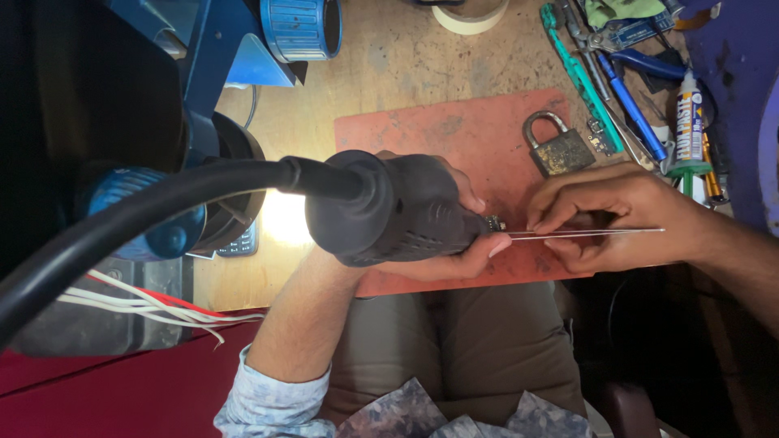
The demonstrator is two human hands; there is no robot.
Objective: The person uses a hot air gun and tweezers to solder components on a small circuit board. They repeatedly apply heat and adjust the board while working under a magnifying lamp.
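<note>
Left hand at frame centre wrapped around one black power tool, right hand pinching one thin metal rod, one padlock on red mat above

A small glue tube is lying at the right edge of the bench, among the tools. It is showing a white label with yellow and blue printing, tapering to a green collar and nozzle pointing toward the person.
</note>
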